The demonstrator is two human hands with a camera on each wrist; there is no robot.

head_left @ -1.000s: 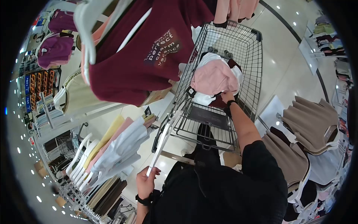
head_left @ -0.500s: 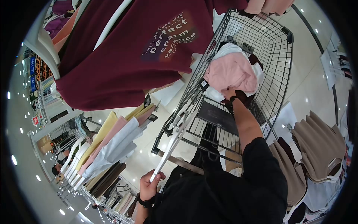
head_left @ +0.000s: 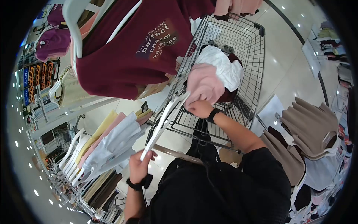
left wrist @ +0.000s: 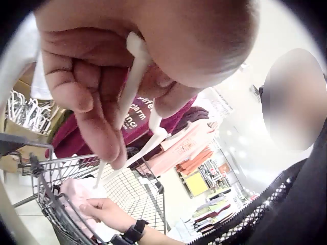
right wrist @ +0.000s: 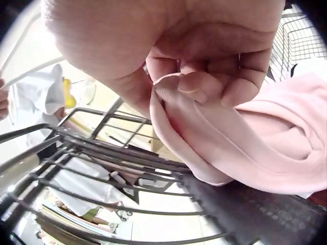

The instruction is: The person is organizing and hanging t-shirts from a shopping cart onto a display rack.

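My left hand grips the end of a white plastic hanger, which slants up toward the shopping cart. In the left wrist view the hanger passes between thumb and fingers. My right hand pinches the edge of a pink garment at the near end of the cart. Up close in the right wrist view, a ribbed edge of the pink cloth is held between thumb and fingertips. Beside it in the cart lies a crumpled white garment, with dark red cloth partly hidden underneath.
A maroon printed sweatshirt hangs close at the upper left. Below it hangs a rack of pale shirts. Taupe garments hang on the right. The cart's handle bar crosses in front of my body.
My right hand has drawn the pink garment toward me and to the left, uncovering more of the white one. The left hand still holds the hanger.
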